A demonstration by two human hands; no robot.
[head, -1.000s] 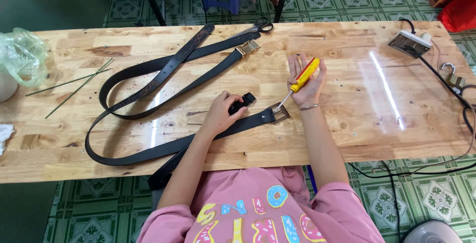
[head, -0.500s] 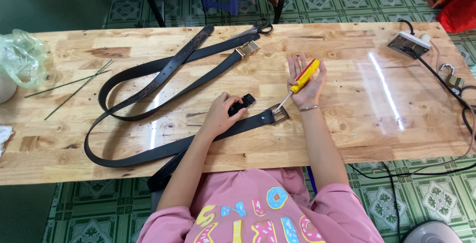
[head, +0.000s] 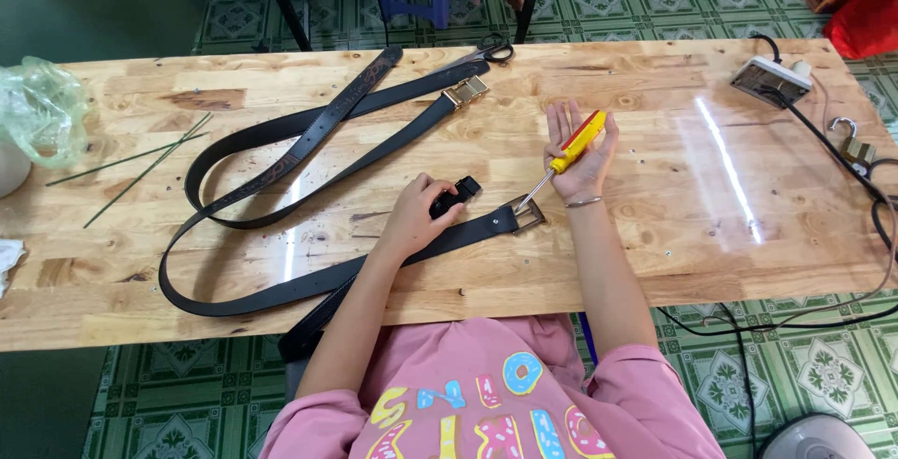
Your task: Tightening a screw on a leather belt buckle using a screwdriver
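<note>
My right hand [head: 578, 155] lies palm up on the wooden table [head: 655, 225], its fingers loosely around a yellow and red screwdriver [head: 572, 145]. The metal tip points down to the silver buckle [head: 527, 213] at the end of a black belt [head: 393, 253]. My left hand [head: 416, 216] presses on that belt strap, fingers touching a small black clip [head: 456, 195] just above it. The strap runs off the table's near edge. Two more black belts [head: 309, 141] loop across the left half, one with a gold buckle [head: 465, 92].
Scissors [head: 488, 51] lie at the far edge. Thin green sticks [head: 140, 164] and a green plastic bag [head: 37, 108] sit at the left. A power strip [head: 770, 80] with black cables and a padlock [head: 851, 145] are at the right. Stools stand beyond the table.
</note>
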